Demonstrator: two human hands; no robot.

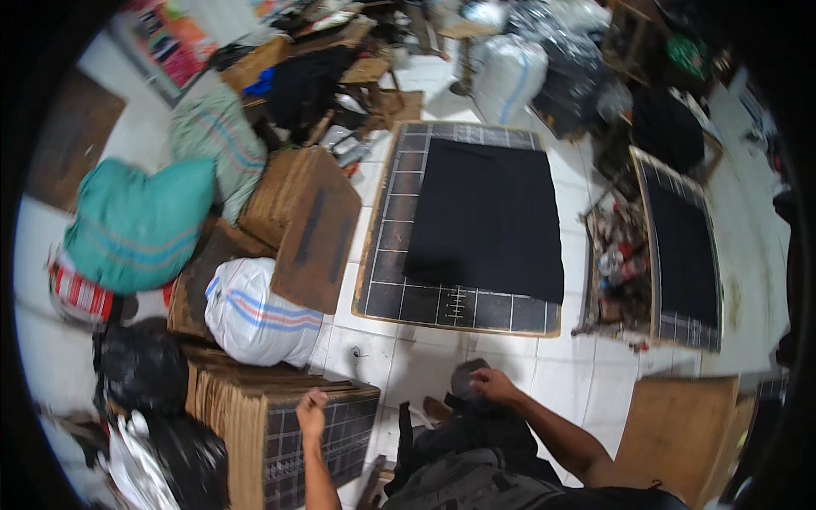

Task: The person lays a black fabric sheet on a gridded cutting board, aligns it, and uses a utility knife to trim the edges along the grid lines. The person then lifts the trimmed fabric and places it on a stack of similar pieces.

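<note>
Black cloth (489, 217), one piece, laid flat on a dark gridded board (382, 263) with a pale edge; board flat on the white tiled floor (552, 382), ahead of the person; cloth covering most of the grid, with bare strips along the left side and near end. Left hand (312, 410), one, fingers curled in, raised over or just beside a stack of boards (327, 438) at lower left; whether its fingertips meet cannot be told, and no item shows in it. Right hand (495, 385), one, fingers bent, near the near end of the gridded board and apart from the cloth; whether thumb and fingers touch cannot be told, and no item shows in it. Second black cloth (680, 242), one, spread on a second gridded board (693, 334), to the right. Brown boards (319, 229), one group, left of the first cloth, with a striped white sack (255, 319) just beside. Teal sack (140, 221), one, farther left, next to a pale green sack (219, 140). Black bag (140, 365), one, lower left. Brown panel (676, 429), one, lower right.
</note>
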